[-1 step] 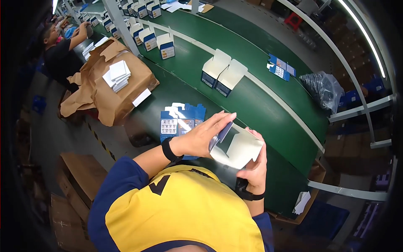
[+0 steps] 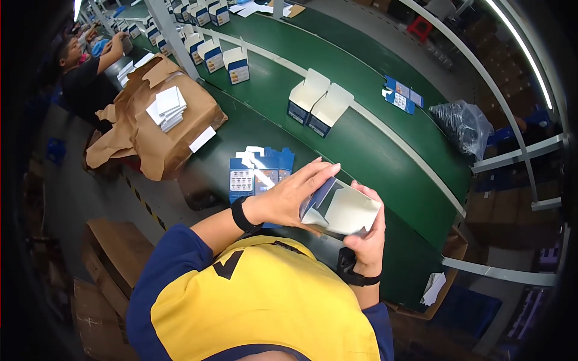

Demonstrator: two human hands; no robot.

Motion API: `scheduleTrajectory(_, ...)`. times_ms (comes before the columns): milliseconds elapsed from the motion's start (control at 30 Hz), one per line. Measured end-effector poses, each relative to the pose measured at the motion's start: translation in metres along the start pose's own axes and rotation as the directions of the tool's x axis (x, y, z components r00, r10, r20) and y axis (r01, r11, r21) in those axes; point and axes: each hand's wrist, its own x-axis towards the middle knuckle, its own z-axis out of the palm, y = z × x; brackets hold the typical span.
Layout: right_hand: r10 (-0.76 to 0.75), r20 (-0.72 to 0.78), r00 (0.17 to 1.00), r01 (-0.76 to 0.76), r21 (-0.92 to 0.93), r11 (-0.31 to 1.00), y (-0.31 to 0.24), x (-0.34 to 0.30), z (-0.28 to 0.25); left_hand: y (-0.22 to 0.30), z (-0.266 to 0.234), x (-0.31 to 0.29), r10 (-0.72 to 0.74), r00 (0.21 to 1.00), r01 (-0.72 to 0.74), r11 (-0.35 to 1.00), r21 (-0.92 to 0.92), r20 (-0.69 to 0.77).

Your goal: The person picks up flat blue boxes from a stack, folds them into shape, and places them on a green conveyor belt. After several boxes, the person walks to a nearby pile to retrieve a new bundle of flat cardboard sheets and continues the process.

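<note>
The left hand (image 2: 286,198) and the right hand (image 2: 371,231) both hold one open carton of thin board, blue outside and white inside (image 2: 354,212). This held carton is in front of the yellow-and-navy shirt (image 2: 265,295), and its white inside is turned up to the viewer. The left grip lies with its fingers along the left side of the carton; the right grip is closed round the right side, with its thumb near the lower corner. Compared with the earlier picture, the held carton has tilted slightly and the right thumb sits a little higher. I judge this to be only a small adjustment of the hold, so the handling of this carton is not yet finished.

Just left of the held carton, flat blue printed cartons (image 2: 242,180) lie on the dark green worktop (image 2: 391,259). Beyond it stand two open white-and-blue cartons (image 2: 332,105), side by side. Farther left of it is a torn brown paper parcel (image 2: 195,102), bearing a stack of white flat pieces (image 2: 168,105). Well beyond it, to the right, are another flat blue carton (image 2: 402,97) and a clear plastic bag (image 2: 462,129). Far to its upper left, a co-worker in dark clothes (image 2: 84,75) has raised arms.
</note>
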Motion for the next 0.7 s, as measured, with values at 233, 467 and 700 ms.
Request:
scheduleTrajectory(233, 0.003, -0.363, 0.932, 0.017, 0.052, 0.999, -0.007, 0.01, 0.023, 0.023, 0.019, 0.0, 0.155, 0.981, -0.163, 0.985, -0.061, -0.119)
scheduleTrajectory(467, 0.03, -0.303, 0.953, 0.085, 0.359, 0.93, -0.002, 0.007, 0.015, 0.029, 0.014, 0.003, 0.08, 0.993, -0.081, 0.997, -0.014, -0.083)
scheduleTrajectory(700, -0.053, -0.248, 0.967, 0.025, -0.114, 0.993, 0.001, 0.007, 0.012, 0.034, 0.003, 0.008, 0.052, 0.999, -0.052, 0.999, -0.012, -0.01)
